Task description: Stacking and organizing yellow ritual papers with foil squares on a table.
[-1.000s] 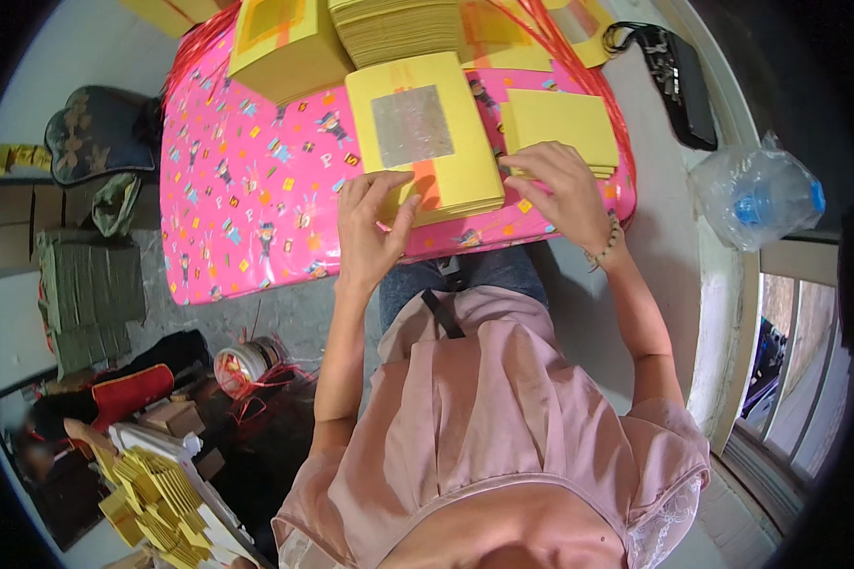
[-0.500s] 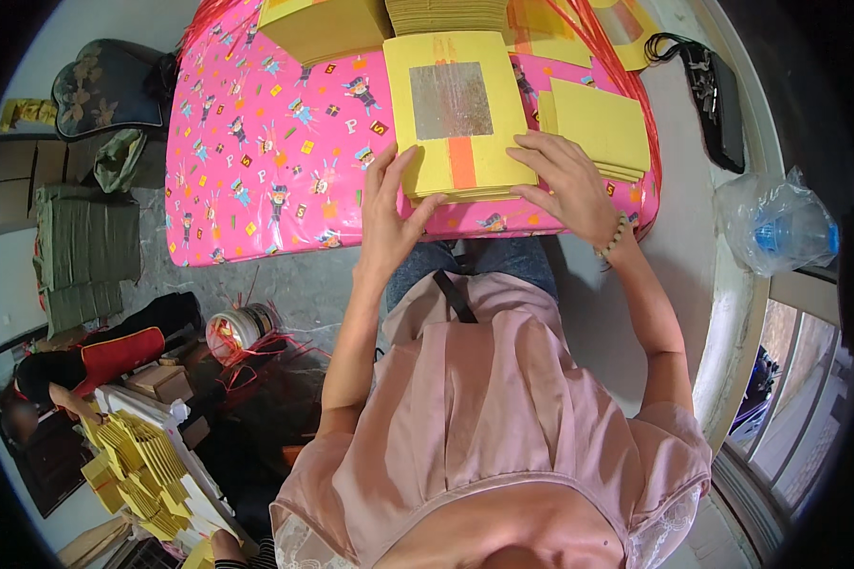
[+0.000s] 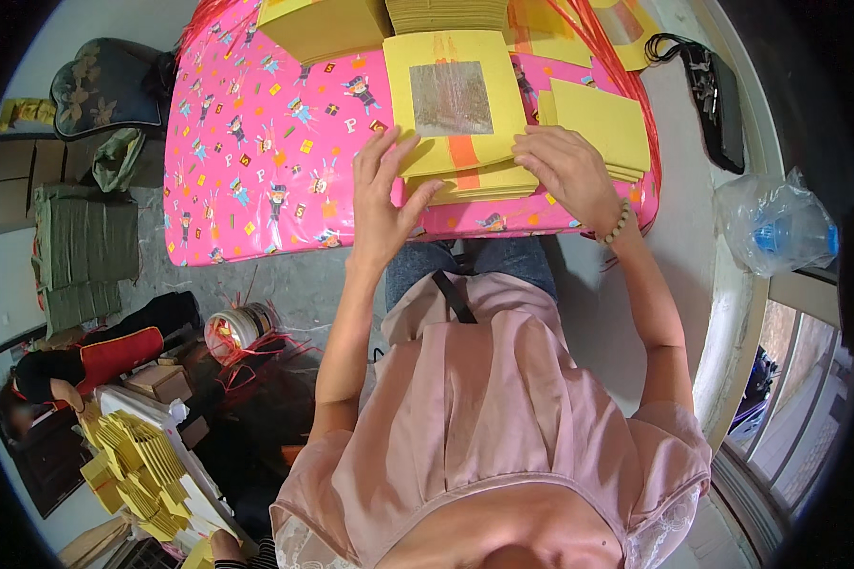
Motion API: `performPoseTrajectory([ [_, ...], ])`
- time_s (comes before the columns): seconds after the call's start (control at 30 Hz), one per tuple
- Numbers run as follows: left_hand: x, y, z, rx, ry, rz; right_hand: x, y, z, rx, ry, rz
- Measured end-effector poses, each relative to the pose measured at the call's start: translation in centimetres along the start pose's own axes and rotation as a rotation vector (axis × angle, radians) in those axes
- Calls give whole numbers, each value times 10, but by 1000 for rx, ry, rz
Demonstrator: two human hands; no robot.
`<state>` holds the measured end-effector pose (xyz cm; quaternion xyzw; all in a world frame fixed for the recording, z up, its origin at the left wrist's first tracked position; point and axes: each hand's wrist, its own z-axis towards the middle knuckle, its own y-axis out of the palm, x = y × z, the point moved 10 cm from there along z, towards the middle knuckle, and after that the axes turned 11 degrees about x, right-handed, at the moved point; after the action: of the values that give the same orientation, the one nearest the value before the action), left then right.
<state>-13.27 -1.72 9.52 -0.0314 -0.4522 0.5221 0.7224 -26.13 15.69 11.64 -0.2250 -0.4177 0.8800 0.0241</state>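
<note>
A stack of yellow joss paper lies before me on a pink covered table. Its top sheet bears a silver foil square and an orange stripe, and its near edge is raised off the stack. At the left side is my left hand, fingers apart, the index at the sheet's corner and the thumb by the stack's front edge. My right hand is closed on the sheet's right near corner, its thumb partly tucked in.
Beyond stand more yellow paper stacks; plain yellow sheets lie at right. Red plastic strands hang along the table's right side. A bagged bottle and black pouch are further right. A person works lower left beside a bucket.
The near edge of the top sheet has risen from the stack, opening a gap. My left hand has shifted slightly left; my right fingers have drawn in at the corner.
</note>
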Motion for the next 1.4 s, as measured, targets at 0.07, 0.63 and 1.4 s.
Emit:
performPoseTrajectory([
  [0.07,-12,6,7,-66,-44,-13,-2,-3,7,3,20,9],
  [0.63,45,53,50,-59,281,95,99,27,102,-3,369,75],
  [1.4,4,105,65,-253,233,261,91,108,159,-149,130,23],
])
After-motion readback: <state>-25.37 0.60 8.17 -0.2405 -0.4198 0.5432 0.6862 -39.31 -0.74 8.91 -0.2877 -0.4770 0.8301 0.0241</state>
